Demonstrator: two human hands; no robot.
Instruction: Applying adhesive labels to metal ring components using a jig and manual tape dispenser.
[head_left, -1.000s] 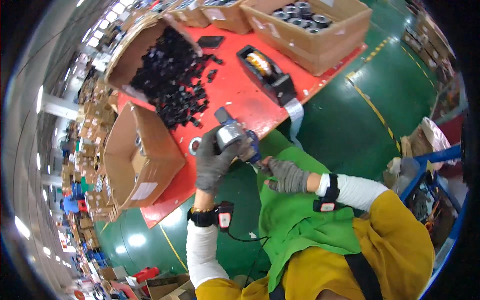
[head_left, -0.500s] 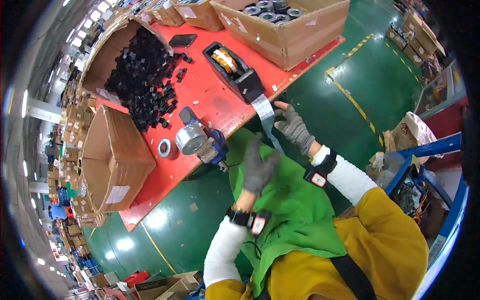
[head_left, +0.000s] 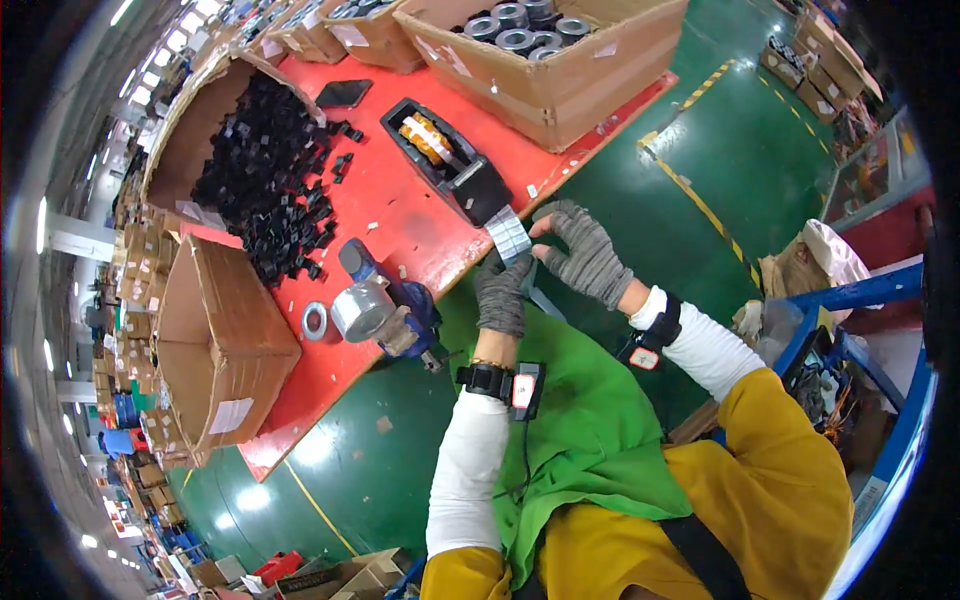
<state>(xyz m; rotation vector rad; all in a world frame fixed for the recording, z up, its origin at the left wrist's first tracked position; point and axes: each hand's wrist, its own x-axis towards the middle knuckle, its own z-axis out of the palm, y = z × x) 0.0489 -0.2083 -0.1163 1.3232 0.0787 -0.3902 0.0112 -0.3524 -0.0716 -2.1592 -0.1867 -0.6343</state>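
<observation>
A strip of silver labels [head_left: 509, 236] hangs over the red table's edge from a black tape dispenser [head_left: 450, 165] with an orange core. My left hand [head_left: 502, 297], in a grey glove with bare fingertips, is closed at the strip's lower end, its fingertips partly hidden. To the right of the strip is my gloved right hand [head_left: 588, 258], its fingers bent and its thumb and forefinger apart close to the strip's edge. Left of my left hand, a blue bench vise [head_left: 405, 320] stands at the table edge with a silver cylinder [head_left: 362, 311] on it.
A silver ring [head_left: 315, 320] lies beside the vise on the red table [head_left: 400, 215]. Black clips [head_left: 265, 165] spill from a tipped carton. An open carton [head_left: 225, 345] stands at the left, and another carton [head_left: 570, 95] holds silver rings at the back. A phone [head_left: 343, 94] lies between.
My left hand has moved up to the lower end of the label strip. My right hand has shifted slightly down, its fingers now more bent beside the strip.
</observation>
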